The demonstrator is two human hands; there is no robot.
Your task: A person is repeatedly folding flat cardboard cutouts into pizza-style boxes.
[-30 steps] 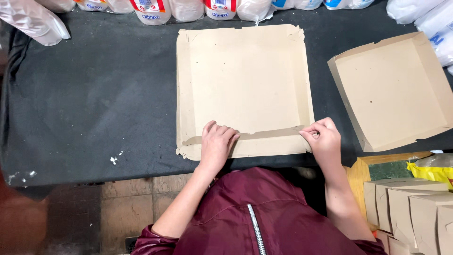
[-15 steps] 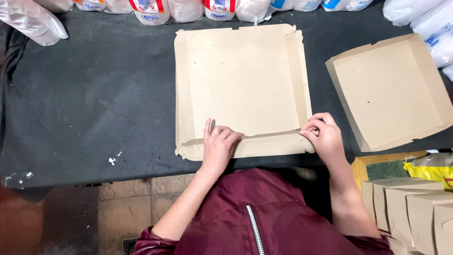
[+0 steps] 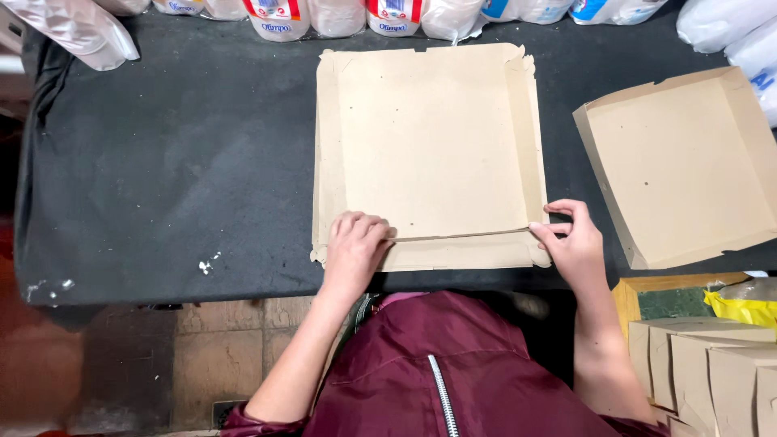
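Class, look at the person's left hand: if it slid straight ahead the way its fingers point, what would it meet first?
The left hand would cross the flat cardboard sheet it already presses, then probably meet the bags along the table's far edge.

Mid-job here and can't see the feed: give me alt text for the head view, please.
Seen from above, the left hand and the right hand press on the near fold of a flat tan cardboard box blank lying on a black table. A folded-up tan cardboard tray sits to the right, with white plastic bags along the far edge.
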